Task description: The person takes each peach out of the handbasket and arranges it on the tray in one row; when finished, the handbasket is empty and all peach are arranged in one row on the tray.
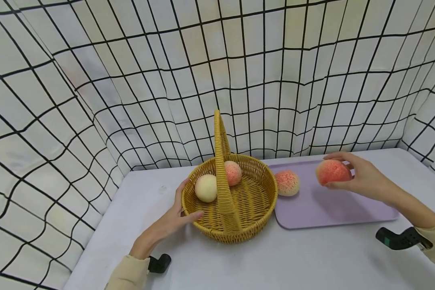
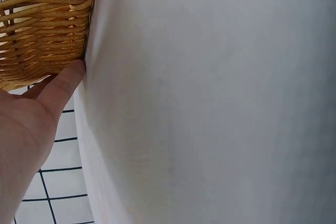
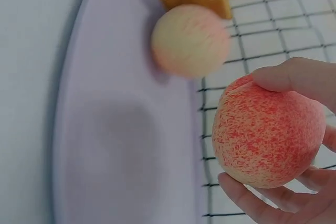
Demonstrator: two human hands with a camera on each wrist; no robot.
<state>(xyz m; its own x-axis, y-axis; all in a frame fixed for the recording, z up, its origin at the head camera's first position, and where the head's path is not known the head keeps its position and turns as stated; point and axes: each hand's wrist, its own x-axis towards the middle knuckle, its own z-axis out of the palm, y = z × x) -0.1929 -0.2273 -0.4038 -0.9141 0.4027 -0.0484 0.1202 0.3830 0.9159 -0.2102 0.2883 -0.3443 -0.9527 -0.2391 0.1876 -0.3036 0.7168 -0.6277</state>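
A yellow woven basket (image 1: pixel 246 233) with a tall arched handle stands on the table. Inside it lie a pale peach (image 1: pixel 206 188) and a pinker peach (image 1: pixel 233 173). My left hand (image 1: pixel 172 221) holds the basket's left side, thumb across the rim and fingers along the outer wall; in the left wrist view one fingertip meets the wall low down, by the tabletop. To the right, my right hand (image 1: pixel 362 177) grips a red-speckled peach (image 3: pixel 269 132) between thumb and fingers, raised over a lilac tray (image 1: pixel 333 213). Another peach (image 1: pixel 287 183) rests at the tray's left end, beside the basket.
White cloth covers the table (image 1: pixel 239 266). Behind it and along both sides rises a white wall covered by black netting (image 1: pixel 253 92). The tray's left edge lies close against the basket. A black wrist device (image 1: pixel 402 238) sits by the right sleeve.
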